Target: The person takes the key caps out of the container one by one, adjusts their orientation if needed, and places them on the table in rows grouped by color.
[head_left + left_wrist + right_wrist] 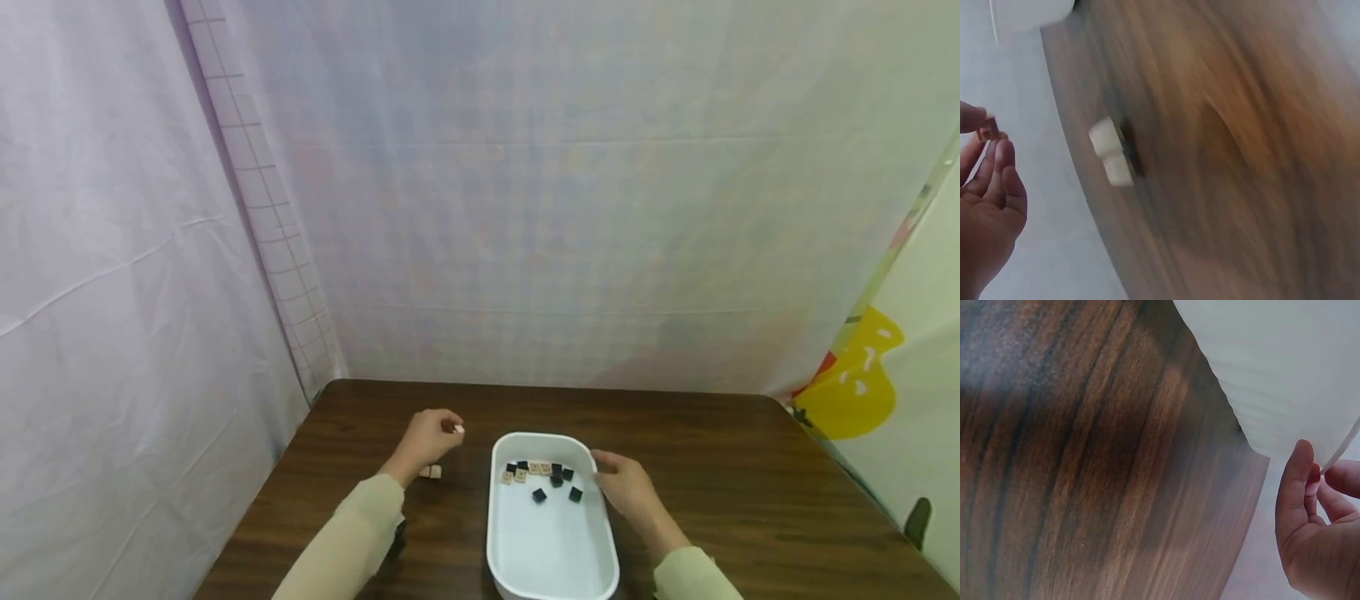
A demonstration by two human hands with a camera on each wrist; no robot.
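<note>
Lower centre: small tile (459, 429) was finger-pinched in left hand (427, 437), white tub (551, 546) rim likewise in right hand (628, 492), presumably for steadiness.

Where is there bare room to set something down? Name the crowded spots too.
Free: the table right of the right hand, its strip between the white tub and the back curtain, and the tub's near half. Crowded: the tub's far end, with black tiles and pale tiles, and by the left hand, where more pale tiles lie.
</note>
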